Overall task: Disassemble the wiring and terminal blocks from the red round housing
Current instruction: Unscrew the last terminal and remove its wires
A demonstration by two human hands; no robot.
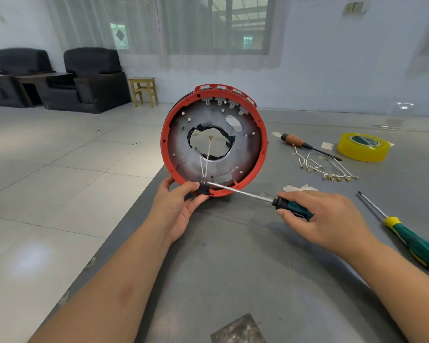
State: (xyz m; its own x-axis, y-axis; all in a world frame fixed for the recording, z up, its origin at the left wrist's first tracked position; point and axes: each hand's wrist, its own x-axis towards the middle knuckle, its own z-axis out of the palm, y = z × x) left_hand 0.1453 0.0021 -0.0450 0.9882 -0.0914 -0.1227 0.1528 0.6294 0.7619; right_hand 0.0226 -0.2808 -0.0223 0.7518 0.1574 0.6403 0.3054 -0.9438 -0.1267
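The red round housing [262, 154] stands on its edge on the grey table, its open metal inside facing me. My left hand [181, 206] pinches a small black terminal block [203, 189] at the housing's lower rim. Two thin white wires [206, 159] run up from the block to a ring lug in the central hole. My right hand [325, 219] grips a green-handled screwdriver [292, 208]; its tip touches the block. Several white terminal blocks [223, 101] sit along the upper rim.
Loose white wires with brass lugs [327, 169] lie right of the housing. A wooden-handled screwdriver [300, 142], a yellow tape roll [363, 146] and a green-and-yellow screwdriver [411, 241] lie further right. The table's left edge [134, 211] drops to a tiled floor.
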